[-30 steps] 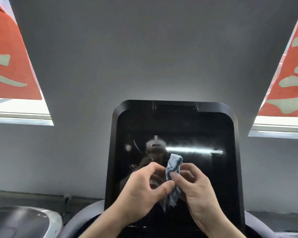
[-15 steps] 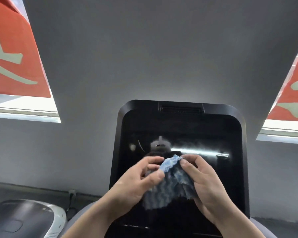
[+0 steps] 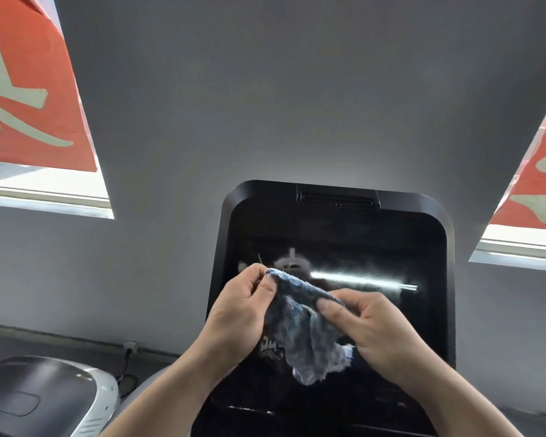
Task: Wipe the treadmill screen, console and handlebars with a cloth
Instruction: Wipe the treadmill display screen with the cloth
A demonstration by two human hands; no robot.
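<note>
A blue-and-white fuzzy cloth (image 3: 303, 332) hangs spread between my two hands in front of the treadmill's dark glossy screen (image 3: 375, 247). My left hand (image 3: 243, 316) pinches the cloth's upper left corner between thumb and fingers. My right hand (image 3: 372, 329) pinches its upper edge further right. The cloth's lower part droops free, apart from the glass as far as I can tell. The screen sits in a black rounded console frame (image 3: 227, 222) with a vent slot at the top. A bright strip light is reflected across the glass. The handlebars are mostly hidden.
A grey wall rises behind the console. Red banners with pale characters hang in windows at the upper left (image 3: 26, 89) and right (image 3: 536, 184). The grey-and-white hood of another machine (image 3: 44, 395) sits at the lower left, with a wall socket and cable (image 3: 130, 348) beside it.
The bunched cloth has been pulled open between my hands, which have moved apart. The view has shifted slightly to the left.
</note>
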